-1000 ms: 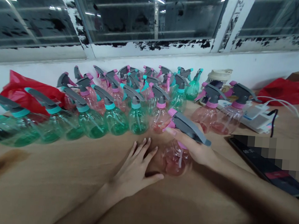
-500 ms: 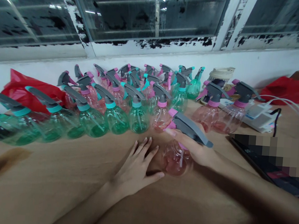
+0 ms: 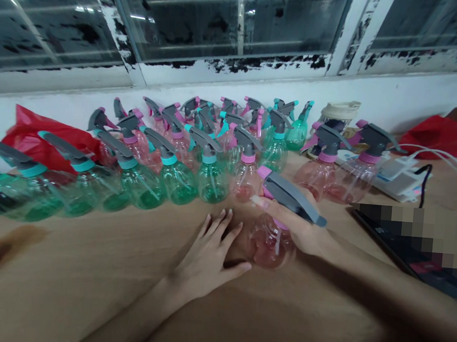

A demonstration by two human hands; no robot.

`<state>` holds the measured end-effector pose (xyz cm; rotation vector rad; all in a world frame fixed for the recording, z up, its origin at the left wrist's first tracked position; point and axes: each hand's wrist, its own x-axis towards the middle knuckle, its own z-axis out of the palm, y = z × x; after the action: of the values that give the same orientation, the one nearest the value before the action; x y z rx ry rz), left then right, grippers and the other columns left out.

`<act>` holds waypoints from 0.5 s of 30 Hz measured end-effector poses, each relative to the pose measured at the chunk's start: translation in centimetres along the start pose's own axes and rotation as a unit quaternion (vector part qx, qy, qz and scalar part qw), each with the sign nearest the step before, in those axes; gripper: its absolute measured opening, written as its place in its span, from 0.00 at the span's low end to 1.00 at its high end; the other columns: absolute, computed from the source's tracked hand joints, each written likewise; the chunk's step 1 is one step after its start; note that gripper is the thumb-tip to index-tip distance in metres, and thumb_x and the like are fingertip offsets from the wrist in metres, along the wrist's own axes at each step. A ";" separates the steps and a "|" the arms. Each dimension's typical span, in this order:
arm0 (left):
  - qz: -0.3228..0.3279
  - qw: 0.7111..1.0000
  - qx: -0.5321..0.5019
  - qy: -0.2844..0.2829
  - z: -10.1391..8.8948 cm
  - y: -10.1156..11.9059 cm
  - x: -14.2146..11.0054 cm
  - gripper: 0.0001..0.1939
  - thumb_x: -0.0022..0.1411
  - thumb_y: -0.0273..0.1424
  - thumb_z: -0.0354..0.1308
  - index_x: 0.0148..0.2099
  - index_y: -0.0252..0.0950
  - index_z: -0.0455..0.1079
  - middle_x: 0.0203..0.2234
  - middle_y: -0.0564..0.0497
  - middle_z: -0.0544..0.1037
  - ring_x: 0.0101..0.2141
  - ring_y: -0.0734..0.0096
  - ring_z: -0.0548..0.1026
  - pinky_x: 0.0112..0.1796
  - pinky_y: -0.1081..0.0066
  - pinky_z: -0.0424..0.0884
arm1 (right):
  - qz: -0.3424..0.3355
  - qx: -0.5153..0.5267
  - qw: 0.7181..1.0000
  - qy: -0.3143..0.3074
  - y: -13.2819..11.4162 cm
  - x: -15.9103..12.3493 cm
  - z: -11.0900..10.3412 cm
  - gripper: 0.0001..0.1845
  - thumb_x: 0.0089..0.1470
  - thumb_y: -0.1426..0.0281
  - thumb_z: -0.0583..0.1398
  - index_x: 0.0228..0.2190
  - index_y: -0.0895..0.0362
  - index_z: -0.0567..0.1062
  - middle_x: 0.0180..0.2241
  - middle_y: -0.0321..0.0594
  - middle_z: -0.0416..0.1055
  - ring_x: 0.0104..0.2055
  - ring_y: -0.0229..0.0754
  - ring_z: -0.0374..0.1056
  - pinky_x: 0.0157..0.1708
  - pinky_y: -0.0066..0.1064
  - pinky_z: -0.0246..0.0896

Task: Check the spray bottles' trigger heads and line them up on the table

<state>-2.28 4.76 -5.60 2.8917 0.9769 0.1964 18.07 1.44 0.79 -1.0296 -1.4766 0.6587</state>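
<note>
Clasping the pink bottle point(image 3: 265, 250) by its neck, under the sprayer point(image 3: 290, 194), with the right grip point(image 3: 306, 230), probably using that narrow part for a surer hold than on the round body. Standing the pink bottle upright on the desk point(image 3: 86, 270), below the right grip and just beside the left grip point(image 3: 205, 259), likely letting its base carry the weight. Resting the left grip spread and released, palm down, apparently bracing on the desk rather than holding anything. Lining up green bottles point(image 3: 143, 190) beyond and to the left of the left grip, close together, perhaps for saving room. Grouping a pink pair point(image 3: 311, 177) beyond the right grip, seemingly within easy reach, and lying a phone point(image 3: 387, 239) flat to its right, well apart from the pink bottle.
</note>
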 end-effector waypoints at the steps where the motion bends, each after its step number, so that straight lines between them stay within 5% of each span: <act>1: 0.000 1.000 -0.001 0.000 0.0 0.0 0.0 0.41 0.62 0.57 0.45 0.66 0.33 0.51 0.66 0.37 0.48 0.65 0.51 0.45 0.61 0.47 0.43 | -0.001 -0.002 1.000 0.003 0.0 0.0 0.0 0.12 0.52 0.63 0.63 0.23 0.53 0.67 0.21 0.29 0.63 0.23 0.35 0.59 0.26 0.31 0.57; 5: -0.002 1.000 0.001 -0.004 -0.2 0.2 0.0 0.41 0.62 0.56 0.46 0.66 0.33 0.52 0.66 0.37 0.49 0.65 0.50 0.46 0.61 0.47 0.44 | -0.013 -0.005 1.000 -0.008 -0.1 0.1 -0.1 0.13 0.53 0.63 0.62 0.22 0.53 0.66 0.19 0.28 0.60 0.23 0.35 0.58 0.25 0.30 0.56; 15: -0.004 1.000 0.013 -0.011 -0.3 0.3 0.0 0.41 0.62 0.57 0.45 0.66 0.33 0.52 0.66 0.37 0.49 0.65 0.50 0.45 0.61 0.48 0.45 | -0.035 -0.007 0.999 0.005 0.0 0.1 0.2 0.03 0.55 0.67 0.60 0.34 0.52 0.73 0.33 0.34 0.73 0.36 0.40 0.70 0.40 0.35 0.62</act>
<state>-2.19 4.55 -5.27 2.9064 0.9944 0.1531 17.91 1.52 0.84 -0.9871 -1.5042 0.5936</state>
